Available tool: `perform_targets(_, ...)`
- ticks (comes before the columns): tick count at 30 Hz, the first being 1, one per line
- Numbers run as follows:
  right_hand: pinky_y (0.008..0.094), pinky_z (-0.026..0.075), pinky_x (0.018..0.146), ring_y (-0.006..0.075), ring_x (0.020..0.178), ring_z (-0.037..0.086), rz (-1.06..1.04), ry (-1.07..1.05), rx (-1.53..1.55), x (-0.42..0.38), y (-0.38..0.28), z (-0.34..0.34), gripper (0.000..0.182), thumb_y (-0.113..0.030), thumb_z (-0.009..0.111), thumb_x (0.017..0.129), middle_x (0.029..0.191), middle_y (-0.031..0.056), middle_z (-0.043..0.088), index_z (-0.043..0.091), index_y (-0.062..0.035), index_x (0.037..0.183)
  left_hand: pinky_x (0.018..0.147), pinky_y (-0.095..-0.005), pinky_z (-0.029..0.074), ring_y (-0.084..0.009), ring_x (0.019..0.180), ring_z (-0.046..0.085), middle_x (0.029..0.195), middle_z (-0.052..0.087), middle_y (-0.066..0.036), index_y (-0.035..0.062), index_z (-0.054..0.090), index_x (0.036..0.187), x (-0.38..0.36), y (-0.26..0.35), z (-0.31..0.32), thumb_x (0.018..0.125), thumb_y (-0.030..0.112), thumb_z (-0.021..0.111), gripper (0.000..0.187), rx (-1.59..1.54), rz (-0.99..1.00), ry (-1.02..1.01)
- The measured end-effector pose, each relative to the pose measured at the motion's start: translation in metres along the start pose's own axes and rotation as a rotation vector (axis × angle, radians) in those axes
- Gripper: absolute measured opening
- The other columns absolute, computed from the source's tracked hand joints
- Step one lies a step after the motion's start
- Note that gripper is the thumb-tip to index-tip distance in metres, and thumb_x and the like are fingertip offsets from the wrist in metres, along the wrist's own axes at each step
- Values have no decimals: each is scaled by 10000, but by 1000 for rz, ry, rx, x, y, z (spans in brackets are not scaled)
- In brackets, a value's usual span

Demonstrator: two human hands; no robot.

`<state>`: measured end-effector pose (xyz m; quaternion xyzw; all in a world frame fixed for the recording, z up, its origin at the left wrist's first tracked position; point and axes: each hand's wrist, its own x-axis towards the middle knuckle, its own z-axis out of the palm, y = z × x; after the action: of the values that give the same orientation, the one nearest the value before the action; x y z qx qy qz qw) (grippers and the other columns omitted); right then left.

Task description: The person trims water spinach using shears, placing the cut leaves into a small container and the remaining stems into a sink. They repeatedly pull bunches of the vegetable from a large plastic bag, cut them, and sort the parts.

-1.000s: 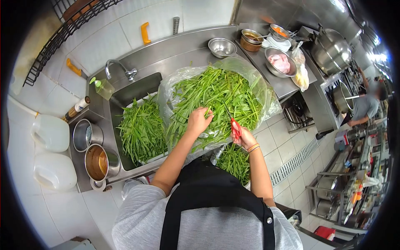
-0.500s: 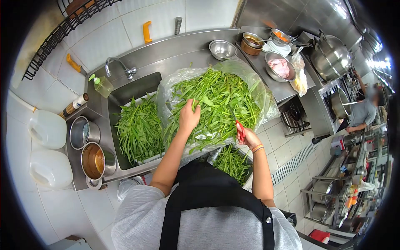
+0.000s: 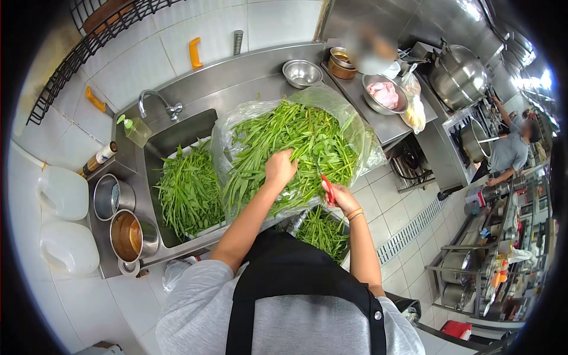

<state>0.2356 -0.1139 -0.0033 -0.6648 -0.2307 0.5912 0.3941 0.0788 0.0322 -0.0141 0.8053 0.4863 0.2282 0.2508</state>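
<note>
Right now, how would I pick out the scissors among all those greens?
Find the big clear bag of greens on the steel counter. At its near right edge, the right hand holds the scissors: the only red thing against the green.

Head camera, steep fisheye look-down, edges probably distorted.

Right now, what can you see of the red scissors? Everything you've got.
The scissors have red handles, plastic by the look; the right hand grips them, fingers around the handles, so little else shows. A thin dark blade points up and away from the person into the pile of leafy greens lying on the clear plastic bag on the steel counter. Whether the blades are open or closed cannot be told. The left hand rests on the greens just beside them, not touching the scissors.
</note>
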Motion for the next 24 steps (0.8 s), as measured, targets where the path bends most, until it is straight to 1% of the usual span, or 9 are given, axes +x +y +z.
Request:
perform_targets(2, 195, 407, 465, 70, 486, 479, -32, -17, 68, -7, 7, -8, 391, -471, 604, 822, 594, -12, 513, 514, -112, 698, 664, -388, 511, -312, 729, 634, 809, 649, -180, 32, 632, 1037, -14, -1, -12, 743, 267, 690, 381, -51, -1, -13)
perform_targets(4, 200, 404, 467, 82, 487, 483, -36, -46, 97, -13, 10, -9, 412, -478, 592, 829, 591, -3, 510, 513, -97, 694, 667, -391, 504, -317, 722, 630, 799, 649, -178, 14, 622, 1053, -25, -6, -20, 739, 280, 696, 418, -89, -85, -32)
perform_targets(6, 206, 404, 469, 91, 488, 487, -12, -105, 84, -15, 12, -9, 428, -488, 581, 833, 590, 1, 509, 513, -91, 688, 671, -394, 499, -317, 719, 629, 784, 649, -176, 5, 617, 1063, -32, -20, -17, 736, 300, 699, 448, -132, -92, -61)
perform_targets(7, 200, 405, 483, 55, 501, 468, 14, -147, 98, -9, 19, -12, 349, -469, 614, 817, 622, -38, 516, 532, -133, 772, 671, -394, 499, -315, 721, 629, 777, 649, -176, 1, 615, 1062, -35, -24, -15, 734, 307, 700, 457, -114, -102, -70)
perform_targets(10, 196, 408, 489, 53, 510, 473, 54, -198, 114, 3, 18, -7, 350, -465, 620, 814, 614, -41, 513, 537, -128, 767, 669, -392, 499, -309, 722, 629, 750, 649, -164, -5, 615, 1057, -42, -20, -19, 727, 323, 703, 474, -85, -119, -76)
perform_targets(17, 163, 389, 476, 24, 504, 438, -57, -168, 95, 15, 17, 4, 275, -349, 653, 824, 613, -54, 502, 549, -105, 752, 661, -387, 498, -302, 721, 631, 718, 643, -153, -1, 609, 1069, -46, -20, -22, 724, 297, 707, 467, -117, -179, -68)
perform_targets(21, 175, 399, 483, 30, 510, 439, -111, -152, 51, 13, 32, -4, 283, -369, 636, 832, 624, -56, 494, 537, -115, 760, 669, -391, 492, -307, 723, 627, 735, 641, -160, -9, 605, 1064, -46, -38, -17, 721, 286, 706, 464, -188, -180, -49)
perform_targets(22, 175, 399, 483, 30, 510, 439, -111, -159, 47, 13, 35, -5, 283, -369, 636, 832, 624, -56, 494, 537, -115, 760, 674, -390, 490, -305, 725, 627, 754, 642, -164, -15, 598, 1065, -46, -36, -23, 723, 308, 703, 482, -207, -191, -96)
perform_targets(24, 185, 408, 495, 33, 522, 445, -96, -177, 168, 10, 37, -4, 310, -406, 609, 840, 628, -58, 491, 522, -121, 754, 679, -388, 487, -303, 726, 628, 772, 643, -167, -21, 592, 1065, -46, -33, -32, 725, 330, 701, 501, -225, -205, -139)
